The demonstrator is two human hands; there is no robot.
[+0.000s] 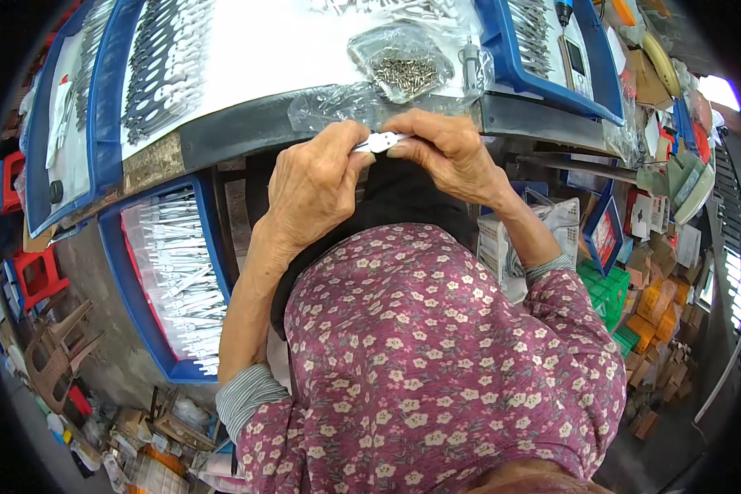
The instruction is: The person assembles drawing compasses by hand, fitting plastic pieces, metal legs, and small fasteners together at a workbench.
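A small white plastic part [380, 142] is held between both hands, just in front of the table's edge. My left hand [317, 185] pinches its left end, and my right hand [446, 155] pinches its right end between thumb and fingers. Beyond the hands, a clear plastic bag of small metal pins [405, 76] lies on the table. Crumpled clear plastic [329, 107] hangs at the table's edge behind my left hand.
Blue trays of white and dark parts stand at the left [105, 107] and right [543, 85] of the table. Below the table's left side, another blue tray [115, 255] holds many white pieces. A white basket [492, 247] and a green crate [605, 292] are at right.
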